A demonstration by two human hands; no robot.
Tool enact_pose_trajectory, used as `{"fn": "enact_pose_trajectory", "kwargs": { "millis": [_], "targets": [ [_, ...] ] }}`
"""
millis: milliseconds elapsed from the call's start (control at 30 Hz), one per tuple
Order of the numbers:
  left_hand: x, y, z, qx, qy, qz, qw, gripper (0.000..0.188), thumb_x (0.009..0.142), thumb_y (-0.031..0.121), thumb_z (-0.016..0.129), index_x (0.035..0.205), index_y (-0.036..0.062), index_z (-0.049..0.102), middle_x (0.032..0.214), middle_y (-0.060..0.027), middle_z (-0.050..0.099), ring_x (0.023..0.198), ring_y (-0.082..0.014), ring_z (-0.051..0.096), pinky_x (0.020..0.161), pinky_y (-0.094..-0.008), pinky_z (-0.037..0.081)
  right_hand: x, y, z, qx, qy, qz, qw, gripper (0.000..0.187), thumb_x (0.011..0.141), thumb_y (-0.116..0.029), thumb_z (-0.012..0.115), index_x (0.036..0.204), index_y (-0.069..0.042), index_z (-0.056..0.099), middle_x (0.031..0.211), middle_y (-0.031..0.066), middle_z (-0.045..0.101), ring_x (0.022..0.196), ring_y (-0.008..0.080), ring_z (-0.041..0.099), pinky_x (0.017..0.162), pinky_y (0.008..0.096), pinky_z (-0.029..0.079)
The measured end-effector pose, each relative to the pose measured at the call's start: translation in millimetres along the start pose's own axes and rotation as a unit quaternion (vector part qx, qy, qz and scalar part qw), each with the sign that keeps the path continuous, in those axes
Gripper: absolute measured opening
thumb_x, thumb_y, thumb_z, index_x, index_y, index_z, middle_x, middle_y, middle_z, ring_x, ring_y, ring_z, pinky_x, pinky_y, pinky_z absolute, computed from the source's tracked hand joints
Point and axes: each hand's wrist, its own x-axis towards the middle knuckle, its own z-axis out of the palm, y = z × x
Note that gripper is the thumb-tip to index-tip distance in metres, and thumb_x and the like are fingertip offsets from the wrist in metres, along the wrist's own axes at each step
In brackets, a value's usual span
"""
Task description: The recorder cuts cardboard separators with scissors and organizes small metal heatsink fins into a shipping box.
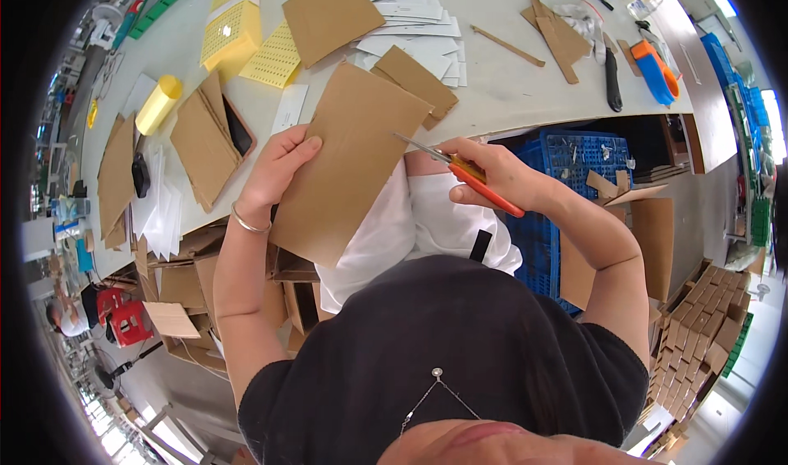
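Note:
My left hand (pixel 275 174) grips the left edge of a large brown cardboard sheet (pixel 353 165), held tilted over my lap in front of the white table (pixel 492 96). My right hand (pixel 501 174) holds scissors with orange handles (pixel 472 178); their metal blades point left and meet the sheet's right edge. A bracelet sits on my left wrist.
On the table lie more cardboard pieces (pixel 201 141), white sheets (pixel 410 22), yellow perforated sheets (pixel 238 30), a yellow roll (pixel 158 102), a black-handled tool (pixel 613 79) and an orange-and-blue tool (pixel 657 71). A blue crate (pixel 574 161) stands under the table; small cardboard boxes are stacked at right (pixel 698 334).

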Motion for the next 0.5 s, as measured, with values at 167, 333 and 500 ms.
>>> {"fn": "enact_pose_trajectory", "kwargs": {
  "millis": [167,333,500],
  "targets": [
    [3,-1,3,-0.004,-0.022,-0.003,1.0,0.027,0.097,0.017,0.051,0.114,-0.0033,0.059,0.096,-0.0006,0.064,0.083,-0.0046,0.057,0.073,-0.0211,0.047,-3,6,3,-0.007,0.003,-0.003,1.0,0.065,0.083,-0.049,0.067,0.127,-0.004,0.049,0.09,0.0117,0.057,0.082,0.0231,0.055,0.077,0.0333,0.046],
    [6,-5,-2,0.013,-0.064,-0.004,0.998,0.028,0.098,0.019,0.051,0.114,-0.0031,0.058,0.096,-0.0008,0.064,0.085,-0.0045,0.057,0.074,-0.0215,0.047,-5,14,10,0.055,0.03,-0.032,0.998,0.074,0.081,-0.059,0.064,0.126,-0.001,0.048,0.087,0.008,0.052,0.076,0.0168,0.05,0.07,0.0292,0.043],
    [5,1,7,0.0,-0.064,-0.011,0.998,0.029,0.098,0.02,0.05,0.113,-0.0037,0.058,0.097,-0.0015,0.063,0.085,-0.0046,0.056,0.075,-0.0216,0.048,-6,11,9,0.058,0.028,-0.035,0.997,0.077,0.079,-0.062,0.065,0.125,-0.002,0.048,0.087,0.0059,0.049,0.074,0.0157,0.046,0.067,0.0288,0.041]
  ]
}}
